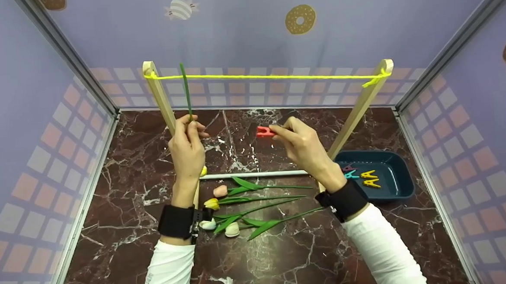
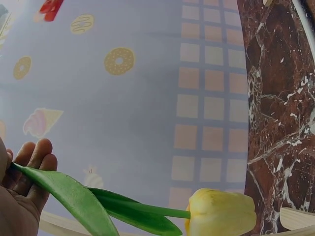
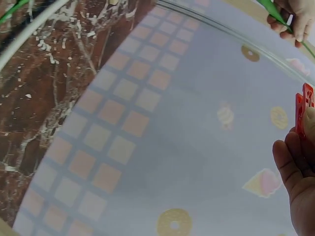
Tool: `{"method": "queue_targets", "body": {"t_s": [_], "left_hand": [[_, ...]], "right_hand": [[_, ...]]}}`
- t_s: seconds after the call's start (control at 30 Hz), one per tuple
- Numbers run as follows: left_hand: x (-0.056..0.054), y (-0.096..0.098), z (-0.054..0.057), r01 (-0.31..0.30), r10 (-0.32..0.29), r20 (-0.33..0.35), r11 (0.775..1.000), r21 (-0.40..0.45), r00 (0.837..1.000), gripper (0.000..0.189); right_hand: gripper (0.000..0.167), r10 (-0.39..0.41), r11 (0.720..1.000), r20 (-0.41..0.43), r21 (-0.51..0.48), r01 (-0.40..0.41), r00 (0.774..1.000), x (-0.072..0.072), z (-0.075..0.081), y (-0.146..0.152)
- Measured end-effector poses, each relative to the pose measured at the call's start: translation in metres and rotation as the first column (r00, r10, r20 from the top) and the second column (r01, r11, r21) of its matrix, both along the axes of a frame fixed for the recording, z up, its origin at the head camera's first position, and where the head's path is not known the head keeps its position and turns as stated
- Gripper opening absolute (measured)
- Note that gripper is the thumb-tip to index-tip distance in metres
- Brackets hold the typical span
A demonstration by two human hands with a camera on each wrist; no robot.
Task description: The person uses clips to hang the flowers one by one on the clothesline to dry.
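My left hand (image 1: pixel 187 145) pinches the green stem of an artificial tulip (image 1: pixel 186 89) between thumb and fingers. The stem points up and its top crosses the yellow string (image 1: pixel 267 76) near the left post. In the left wrist view the yellow bloom (image 2: pixel 221 211) hangs at the lower end, below the leaves. To the right, lower than the string, my right hand (image 1: pixel 301 146) holds a red clothespin (image 1: pixel 264 132) by one end, its other end pointing left toward the tulip. The right wrist view shows the same clothespin (image 3: pixel 303 108) gripped by thumb and fingers.
Two wooden posts, left (image 1: pixel 162 97) and right (image 1: pixel 359 106), carry the string; a white bar (image 1: pixel 254 175) runs low between them. Several tulips (image 1: pixel 256 199) lie on the marble-patterned surface. A dark blue tray (image 1: pixel 400 182) at right contains several clothespins (image 1: pixel 371 183). Patterned walls enclose three sides.
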State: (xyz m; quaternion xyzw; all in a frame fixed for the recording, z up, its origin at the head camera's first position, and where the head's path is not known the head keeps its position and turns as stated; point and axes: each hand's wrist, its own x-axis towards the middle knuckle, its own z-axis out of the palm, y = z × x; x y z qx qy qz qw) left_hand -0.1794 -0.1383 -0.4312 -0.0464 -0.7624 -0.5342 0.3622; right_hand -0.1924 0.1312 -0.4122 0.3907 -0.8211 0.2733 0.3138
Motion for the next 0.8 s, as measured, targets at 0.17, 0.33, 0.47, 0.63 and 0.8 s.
{"method": "queue_targets", "body": {"t_s": [0.17, 0.33, 0.47, 0.63, 0.8], "left_hand": [[0.001, 0.000, 0.001, 0.002, -0.002, -0.001, 1.000, 0.006, 1.000, 0.023], [0.001, -0.001, 0.001, 0.009, -0.009, -0.003, 1.000, 0.013, 1.000, 0.023], [0.001, -0.001, 0.001, 0.009, -0.009, 0.000, 1.000, 0.010, 1.000, 0.023], [0.001, -0.001, 0.001, 0.009, -0.009, 0.001, 1.000, 0.011, 1.000, 0.023], [0.000, -0.001, 0.000, 0.002, -0.002, 0.012, 1.000, 0.003, 1.000, 0.023]], "right_hand": [[0.023, 0.021, 1.000, -0.017, -0.018, -0.021, 1.000, -0.001, 0.021, -0.012], [0.023, 0.039, 0.999, -0.041, -0.026, -0.040, 0.998, 0.000, 0.042, -0.023], [0.023, 0.053, 0.998, -0.083, -0.030, -0.056, 0.995, 0.000, 0.060, -0.031], [0.022, 0.075, 0.996, -0.132, -0.041, -0.081, 0.988, -0.004, 0.081, -0.042], [0.023, 0.074, 0.996, -0.166, -0.027, -0.079, 0.983, -0.009, 0.097, -0.051]]}}
